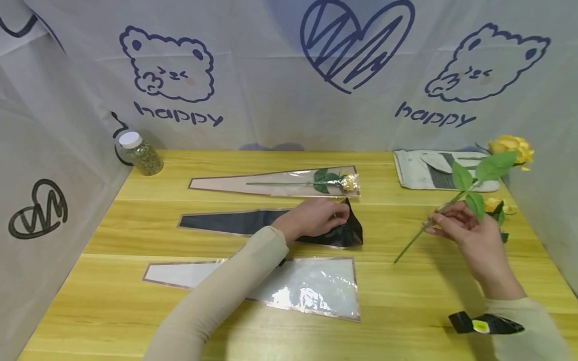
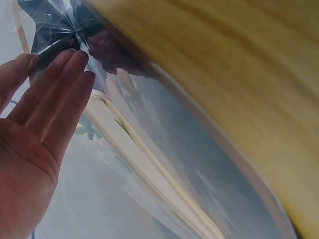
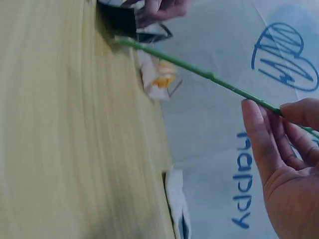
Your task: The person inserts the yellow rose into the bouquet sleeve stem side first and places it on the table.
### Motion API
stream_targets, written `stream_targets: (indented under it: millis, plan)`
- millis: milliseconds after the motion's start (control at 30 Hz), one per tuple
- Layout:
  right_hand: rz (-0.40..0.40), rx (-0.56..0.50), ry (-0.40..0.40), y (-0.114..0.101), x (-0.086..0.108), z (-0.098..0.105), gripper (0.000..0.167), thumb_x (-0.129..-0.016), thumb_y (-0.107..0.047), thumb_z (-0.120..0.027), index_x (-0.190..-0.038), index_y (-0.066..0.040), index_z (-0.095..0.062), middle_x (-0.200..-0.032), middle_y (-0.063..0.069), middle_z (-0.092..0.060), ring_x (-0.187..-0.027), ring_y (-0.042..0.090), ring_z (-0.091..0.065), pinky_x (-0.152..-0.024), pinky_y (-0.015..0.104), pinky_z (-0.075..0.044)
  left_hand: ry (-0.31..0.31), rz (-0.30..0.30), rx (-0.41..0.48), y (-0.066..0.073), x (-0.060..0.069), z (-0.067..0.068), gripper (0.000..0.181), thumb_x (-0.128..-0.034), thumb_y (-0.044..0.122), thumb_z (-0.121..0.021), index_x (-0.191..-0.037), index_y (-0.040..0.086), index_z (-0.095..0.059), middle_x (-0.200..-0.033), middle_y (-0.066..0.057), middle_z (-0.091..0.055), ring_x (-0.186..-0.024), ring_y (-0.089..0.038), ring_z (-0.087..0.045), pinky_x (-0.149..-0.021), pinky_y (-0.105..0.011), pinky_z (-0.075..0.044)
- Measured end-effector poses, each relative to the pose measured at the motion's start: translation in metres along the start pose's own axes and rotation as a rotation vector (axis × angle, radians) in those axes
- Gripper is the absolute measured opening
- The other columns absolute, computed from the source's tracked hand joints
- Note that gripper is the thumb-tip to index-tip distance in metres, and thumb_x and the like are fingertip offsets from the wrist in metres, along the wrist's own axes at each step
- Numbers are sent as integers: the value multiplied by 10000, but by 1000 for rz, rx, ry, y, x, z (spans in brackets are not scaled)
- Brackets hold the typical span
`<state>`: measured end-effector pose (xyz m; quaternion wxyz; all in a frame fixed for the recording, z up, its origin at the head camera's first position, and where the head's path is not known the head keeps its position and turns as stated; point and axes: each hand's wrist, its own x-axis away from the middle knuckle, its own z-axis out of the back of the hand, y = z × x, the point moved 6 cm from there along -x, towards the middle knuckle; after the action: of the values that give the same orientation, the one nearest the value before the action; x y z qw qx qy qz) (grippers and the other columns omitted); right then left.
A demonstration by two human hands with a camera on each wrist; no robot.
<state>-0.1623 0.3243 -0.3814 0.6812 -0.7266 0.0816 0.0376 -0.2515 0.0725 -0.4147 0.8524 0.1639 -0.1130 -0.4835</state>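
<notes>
My left hand (image 1: 316, 218) pinches the wide end of a black flower sleeve (image 1: 226, 221), lifting its upper layer so the mouth gapes. In the left wrist view, the thumb and fingertips meet at the creased dark film (image 2: 55, 32). To the right, my right hand (image 1: 476, 238) holds a yellow rose (image 1: 508, 149) by its green stem (image 3: 209, 75), between thumb and fingers. The bloom points up and right, and the bare stem end slants down toward the sleeve's mouth, apart from it. Green leaves (image 1: 494, 167) stand above the hand.
Behind lies a pale sleeve (image 1: 221, 183) with a yellow rose inside; in front, a white sleeve (image 1: 316, 286), partly covered by my left arm. Another yellow rose (image 1: 494, 204) lies partly hidden behind my right hand. Gloves (image 1: 411, 170) lie back right, a lidded jar (image 1: 146, 158) back left.
</notes>
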Motion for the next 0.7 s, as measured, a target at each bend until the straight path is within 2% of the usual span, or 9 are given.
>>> stream_targets:
  millis: [267,500,700]
  plan:
    - [127,-187,64,-10,-10,-23,115,-892,172,-594,-993,136,-551,-940,171,-626,-833,241,-693,-732,350,-551,-8,-20,2,2,-2,0,152,-1042,232,-506,-900,182,-529,-780,34,-515,-669,-109,-449,-660,-262,-364]
    - [125,-216,172,-5,-16,-34,157,-890,124,-636,-1030,112,-566,-959,161,-644,-860,236,-693,-766,352,-551,-6,-18,6,1,-2,-2,148,-1040,234,-513,-901,187,-533,-780,42,-523,-663,-106,-453,-656,-262,-367]
    - [138,-262,164,3,-19,-46,155,-895,139,-618,-1039,171,-570,-973,186,-644,-880,263,-696,-791,377,-540,-1,-15,9,2,-2,-1,147,-1039,235,-515,-905,180,-535,-791,38,-525,-673,-108,-456,-658,-261,-370]
